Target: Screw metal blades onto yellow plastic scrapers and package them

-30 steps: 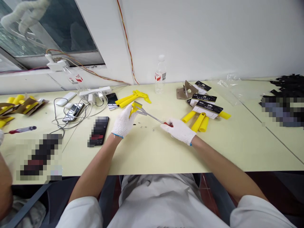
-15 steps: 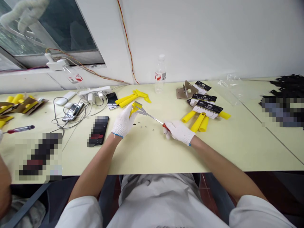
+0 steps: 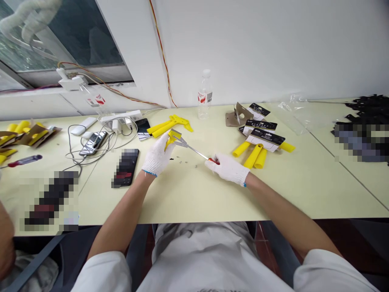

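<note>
My left hand (image 3: pixel 157 155), in a white knit glove, is closed round a yellow plastic scraper-like tool (image 3: pixel 172 137) with a flat metal piece (image 3: pixel 181 142) at its head. In my right hand (image 3: pixel 228 168), also gloved, is a screwdriver (image 3: pixel 199 153) with a red handle; its shaft slants up to the left and its tip meets the metal piece. Whether a screw sits under the tip is too small to make out. Several tiny metal bits (image 3: pixel 186 162) lie on the table below the tool. Just behind my left hand rest more yellow tools (image 3: pixel 170 124).
To the right lie yellow handles (image 3: pixel 254 157) with black-and-white cards (image 3: pixel 267 139), a plastic bag (image 3: pixel 296 113) and a black pile (image 3: pixel 367 109). A bottle (image 3: pixel 205 95) stands by the wall. Leftward are phones (image 3: pixel 126 167), cables (image 3: pixel 106 148) and another person's arm (image 3: pixel 6 239) near a second screwdriver (image 3: pixel 28 160).
The fingers of my right hand have shifted their grip on the screwdriver's handle. My left hand and the yellow tool stay almost in place. At the far left, the other screwdriver has moved slightly.
</note>
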The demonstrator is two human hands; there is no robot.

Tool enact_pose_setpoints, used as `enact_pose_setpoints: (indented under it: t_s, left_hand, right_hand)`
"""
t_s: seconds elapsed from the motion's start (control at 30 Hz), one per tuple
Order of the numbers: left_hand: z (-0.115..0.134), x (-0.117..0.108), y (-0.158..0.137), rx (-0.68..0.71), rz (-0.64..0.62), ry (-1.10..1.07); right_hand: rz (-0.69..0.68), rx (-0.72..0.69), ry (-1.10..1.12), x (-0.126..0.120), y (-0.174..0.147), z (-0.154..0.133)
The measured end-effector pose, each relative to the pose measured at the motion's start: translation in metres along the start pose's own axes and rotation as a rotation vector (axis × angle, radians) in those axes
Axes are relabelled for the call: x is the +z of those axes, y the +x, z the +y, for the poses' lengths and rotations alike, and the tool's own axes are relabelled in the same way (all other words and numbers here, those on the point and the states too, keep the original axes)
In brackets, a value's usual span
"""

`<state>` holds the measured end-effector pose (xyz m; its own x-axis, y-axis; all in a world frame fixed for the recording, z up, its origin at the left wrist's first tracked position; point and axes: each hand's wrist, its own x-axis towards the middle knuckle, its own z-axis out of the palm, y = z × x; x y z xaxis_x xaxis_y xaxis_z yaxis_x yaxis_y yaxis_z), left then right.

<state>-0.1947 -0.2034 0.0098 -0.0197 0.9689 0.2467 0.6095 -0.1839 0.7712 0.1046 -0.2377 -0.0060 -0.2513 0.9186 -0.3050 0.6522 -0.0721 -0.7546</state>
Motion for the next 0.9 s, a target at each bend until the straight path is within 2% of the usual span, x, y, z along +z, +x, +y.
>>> enact_pose_setpoints:
  t_s: [0.1,0.23,0.27,0.4,0.53,0.6,0.7,0.83,0.9]
  left_hand:
    - [-0.004,0.000,0.001,0.038,-0.037,0.101]
    - [-0.012,0.000,0.003,0.066,-0.045,0.129]
    - [-0.014,0.000,0.003,0.076,-0.049,0.131]
    - [-0.021,0.001,0.005,0.117,-0.061,0.134]
    - [-0.025,0.001,0.005,0.132,-0.062,0.155]
    - [-0.025,0.000,0.005,0.125,-0.070,0.163]
    - [-0.024,0.000,0.004,0.109,-0.082,0.158]
    - [-0.023,0.000,0.004,0.114,-0.073,0.148]
    - [-0.023,0.000,0.004,0.116,-0.072,0.151]
  right_hand:
    - [-0.113,-0.010,0.102,0.000,0.001,0.001]
    - [0.055,-0.043,-0.039,-0.001,0.002,0.001]
    - [0.056,-0.042,-0.054,-0.001,0.002,0.001]
    - [-0.098,-0.027,0.100,-0.002,-0.001,-0.001]
    - [0.075,-0.047,-0.022,-0.003,0.000,-0.003]
    - [0.043,-0.041,-0.040,-0.002,0.001,-0.002]
    - [-0.089,-0.024,0.093,0.000,0.001,0.001]
    - [0.023,0.016,0.115,0.001,-0.001,-0.001]
    - [-0.002,0.043,0.129,0.000,-0.002,-0.002]
